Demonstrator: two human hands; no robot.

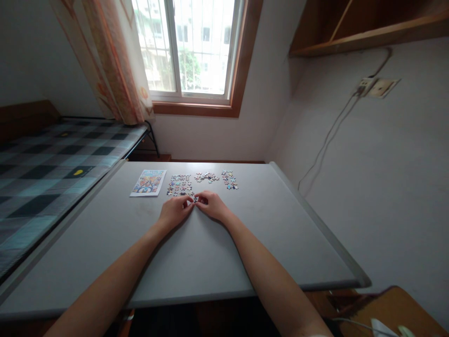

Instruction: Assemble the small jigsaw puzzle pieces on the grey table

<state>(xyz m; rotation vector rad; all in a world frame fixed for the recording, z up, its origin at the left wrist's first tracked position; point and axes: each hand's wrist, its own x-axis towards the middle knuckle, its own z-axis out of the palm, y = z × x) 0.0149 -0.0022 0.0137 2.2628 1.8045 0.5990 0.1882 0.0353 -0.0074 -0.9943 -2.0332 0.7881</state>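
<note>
1. My left hand (175, 209) and right hand (211, 205) meet around a puzzle piece (195, 200); remotely, I can't tell whether either grips it.
2. It's between their fingertips, near the loose pieces (178, 184).

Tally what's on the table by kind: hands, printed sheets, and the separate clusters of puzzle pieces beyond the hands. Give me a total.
Left hand and right hand: 2
Printed sheet: 1
Clusters of puzzle pieces: 3
Total: 6
Single pieces are too small to count reliably.

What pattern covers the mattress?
The mattress has dark and pale bluish checks, in the head view.
</note>
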